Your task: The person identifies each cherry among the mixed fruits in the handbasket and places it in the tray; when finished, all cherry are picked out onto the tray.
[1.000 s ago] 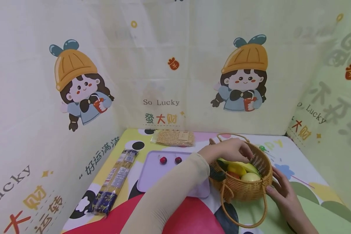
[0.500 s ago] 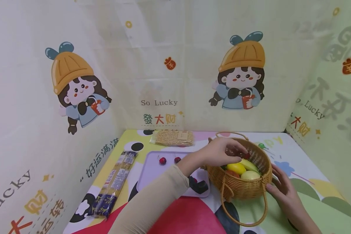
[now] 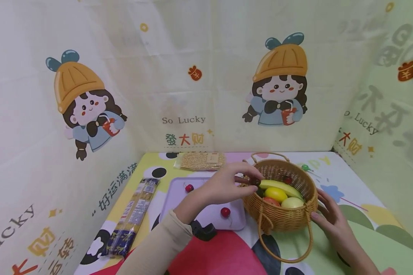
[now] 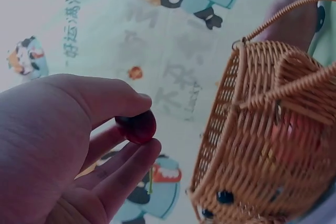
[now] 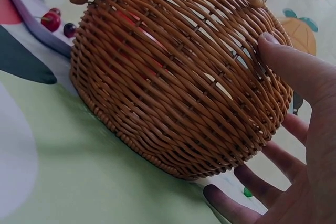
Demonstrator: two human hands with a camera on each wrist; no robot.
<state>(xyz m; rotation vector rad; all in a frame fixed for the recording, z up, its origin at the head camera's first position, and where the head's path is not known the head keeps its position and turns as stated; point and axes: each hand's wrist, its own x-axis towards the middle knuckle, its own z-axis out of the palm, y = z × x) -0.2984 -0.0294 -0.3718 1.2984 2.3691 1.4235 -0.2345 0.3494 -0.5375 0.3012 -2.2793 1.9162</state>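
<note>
My left hand (image 3: 228, 185) pinches a dark red cherry (image 4: 140, 128) between thumb and fingertips, over the left rim of the wicker basket (image 3: 285, 219). A green stem hangs below the fingers in the left wrist view. My right hand (image 3: 335, 221) rests against the basket's right side, thumb and fingers spread along the weave. Inside the basket lie a yellow lemon (image 3: 276, 194), a long yellow-green fruit (image 3: 283, 188), a pale round fruit (image 3: 292, 203), a reddish fruit (image 3: 271, 201) and a red cherry (image 3: 287, 179). On the lilac tray (image 3: 179, 206) sit cherries (image 3: 225, 212), partly hidden by my left arm.
A bag of grains (image 3: 201, 161) lies behind the tray. Left of it is a long clear-and-blue packet (image 3: 132, 217). The basket's front handle (image 3: 308, 244) hangs down over the tabletop. A small green item (image 3: 306, 167) lies behind the basket. Printed cloth walls surround the table.
My left hand has come out of the basket and moved left to its rim; a cherry now shows in its fingers. The right hand stays at the basket's side.
</note>
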